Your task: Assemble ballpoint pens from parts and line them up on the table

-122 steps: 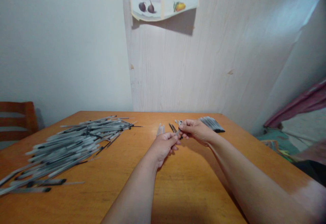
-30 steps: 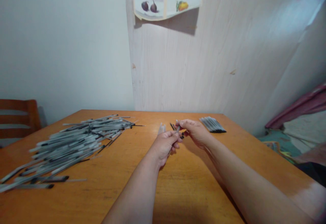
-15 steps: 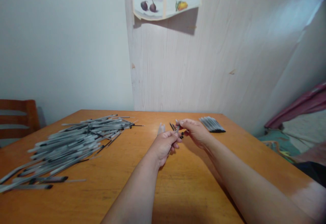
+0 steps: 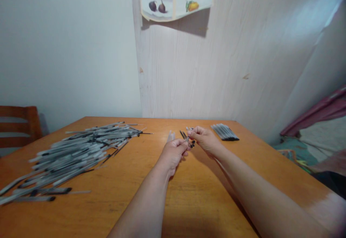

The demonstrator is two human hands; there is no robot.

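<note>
A thin pen [image 4: 187, 139], greyish and partly hidden by fingers, is between my hands over the middle of the table. My left hand [image 4: 173, 155] is closed around its lower part, thumb on top. At the far end my right hand [image 4: 207, 140] pinches with thumb and forefinger; the exact part there is too small to make out. Beyond my left hand lie clear pen barrels [image 4: 171, 136]. Dark thin refills [image 4: 183, 134] and small black pen parts [image 4: 193, 143] lie on the table near my fingers.
A large heap of pens [image 4: 78, 151] with loose refills covers the left of the wooden table [image 4: 135, 202]. A neat row of pens [image 4: 225, 132] lies at the back right. A chair [image 4: 18, 124] stands left; a wall rises behind.
My right hand has shifted slightly and its fingers have closed into a tighter pinch at the pen's far end. My left hand has barely moved.
</note>
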